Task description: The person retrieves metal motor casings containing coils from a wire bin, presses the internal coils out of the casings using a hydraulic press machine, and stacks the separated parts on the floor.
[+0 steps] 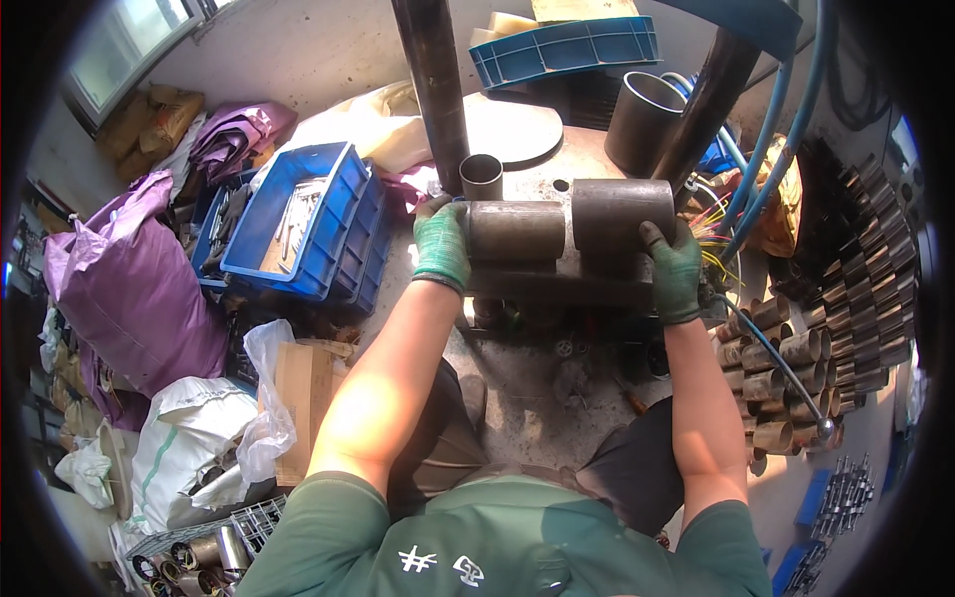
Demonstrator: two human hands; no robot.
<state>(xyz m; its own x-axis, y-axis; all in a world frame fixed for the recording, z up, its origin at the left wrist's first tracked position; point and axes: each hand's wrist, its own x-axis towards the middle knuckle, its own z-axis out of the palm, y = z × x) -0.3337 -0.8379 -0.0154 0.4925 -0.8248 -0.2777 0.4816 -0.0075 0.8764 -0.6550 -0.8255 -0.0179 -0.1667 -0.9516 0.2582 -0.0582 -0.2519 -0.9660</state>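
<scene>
The narrower metal cylinder (519, 229) and the wider metal cylinder (622, 212) lie on their sides, nearly end to end, long axes both running left to right, with only a slim gap between the facing ends. That gap is what I'd judge everything hangs on: the axes look close to one line, though the wider one's top edge stands higher. The left hand (440, 242), gloved in green, is curled round the outer end of the narrower one, so that piece reaches away to its right; it looks a firm hold. The right hand (676, 274), gloved the same, has the outer end of the wider one, thumb laid over the near face, fingers out of sight behind, its piece reaching left. Each hand is nearest its own piece (neither crosses the middle). A dark metal bar (567, 289) runs along the near side; whether the cylinders rest on it, I can't tell. A short upright tube (481, 179) stands just behind the narrower one, beside a dark post (433, 90).

As for writing, the green shirt (557, 532) carries large white characters (418, 560); I make out no brand or label on either cylinder, nor on the blue crates (338, 224)
</scene>
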